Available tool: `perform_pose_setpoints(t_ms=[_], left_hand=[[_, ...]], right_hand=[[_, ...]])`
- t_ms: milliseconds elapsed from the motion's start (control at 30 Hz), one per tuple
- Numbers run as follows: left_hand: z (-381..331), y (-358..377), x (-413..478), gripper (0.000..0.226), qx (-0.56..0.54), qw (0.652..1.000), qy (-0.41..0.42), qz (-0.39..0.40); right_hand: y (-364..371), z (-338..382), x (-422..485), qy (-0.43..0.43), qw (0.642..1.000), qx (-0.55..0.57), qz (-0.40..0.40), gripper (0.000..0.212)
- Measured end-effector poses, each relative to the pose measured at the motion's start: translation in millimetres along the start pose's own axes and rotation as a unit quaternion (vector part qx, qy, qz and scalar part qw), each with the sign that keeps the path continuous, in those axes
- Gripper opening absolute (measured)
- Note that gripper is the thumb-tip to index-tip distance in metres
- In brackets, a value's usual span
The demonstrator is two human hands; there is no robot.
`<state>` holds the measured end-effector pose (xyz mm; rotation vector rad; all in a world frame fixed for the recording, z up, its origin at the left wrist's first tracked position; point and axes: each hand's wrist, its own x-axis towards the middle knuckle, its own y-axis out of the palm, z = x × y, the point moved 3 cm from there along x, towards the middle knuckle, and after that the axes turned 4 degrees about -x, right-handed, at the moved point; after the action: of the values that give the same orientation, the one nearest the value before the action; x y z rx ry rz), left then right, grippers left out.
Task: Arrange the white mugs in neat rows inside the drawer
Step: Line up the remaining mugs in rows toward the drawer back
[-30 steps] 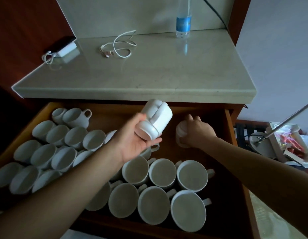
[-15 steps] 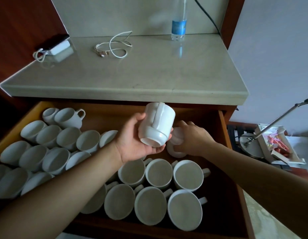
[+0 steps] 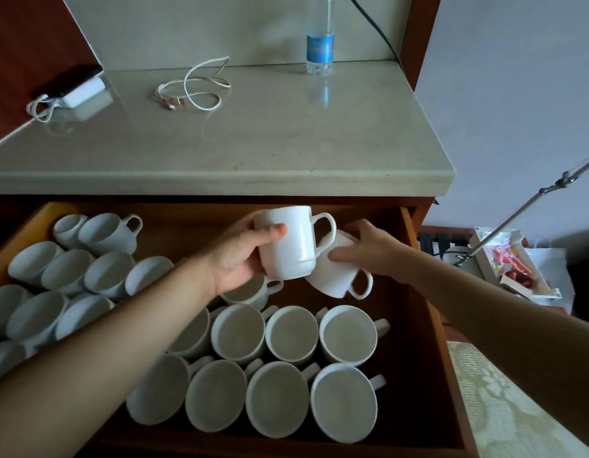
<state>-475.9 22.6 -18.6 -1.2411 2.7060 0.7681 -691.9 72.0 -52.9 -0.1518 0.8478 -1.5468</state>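
Pale desk (image 3: 253, 143): blue-label water bottle (image 3: 320, 44) upright at back right, coiled white cable (image 3: 194, 90) centre-left, white charger brick (image 3: 85, 92) far left. Off to the right: slanted metal rod (image 3: 517, 213) over an open box (image 3: 511, 259) with pink-red contents.

White mugs (image 3: 347, 335) stand mouth-up in rows inside the open wooden drawer (image 3: 413, 342); one upright mug (image 3: 293, 246) is lifted, a tilted mug (image 3: 332, 280) beside it.

Your open wooden drawer (image 3: 410, 353) holds white mugs (image 3: 349, 335) crowded across its floor, the front ones upright. Directly above the drawer, the pale stone counter (image 3: 286, 137) carries a water bottle (image 3: 320, 44) over its right half, a coiled white cable (image 3: 194, 90) over its middle, and a white charger block (image 3: 83, 92) over its left end.
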Motion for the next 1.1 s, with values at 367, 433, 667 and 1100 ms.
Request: perform_pose_setpoints(t_ms=[367, 433, 667, 1100], left_hand=[[-3.4, -12.3, -8.3, 0.081, -0.031, 0.997, 0.043, -0.047], [-2.3, -14.6, -9.1, 0.071, -0.032, 0.997, 0.041, -0.052], [0.9, -21.1, -9.6, 0.067, -0.045, 0.994, 0.050, -0.087], [0.1, -30.7, -6.0, 0.078, -0.044, 0.993, 0.035, -0.101]], right_hand=[[8.7, -14.9, 11.3, 0.172, 0.886, 0.395, 0.173, 0.053], [12.9, -14.9, 12.1, 0.180, 0.876, 0.407, 0.183, 0.043], [19.4, -12.6, 15.5, 0.126, 0.864, 0.436, 0.217, 0.079], [18.9, -1.9, 8.9, 0.096, 0.856, 0.457, 0.221, 0.061]])
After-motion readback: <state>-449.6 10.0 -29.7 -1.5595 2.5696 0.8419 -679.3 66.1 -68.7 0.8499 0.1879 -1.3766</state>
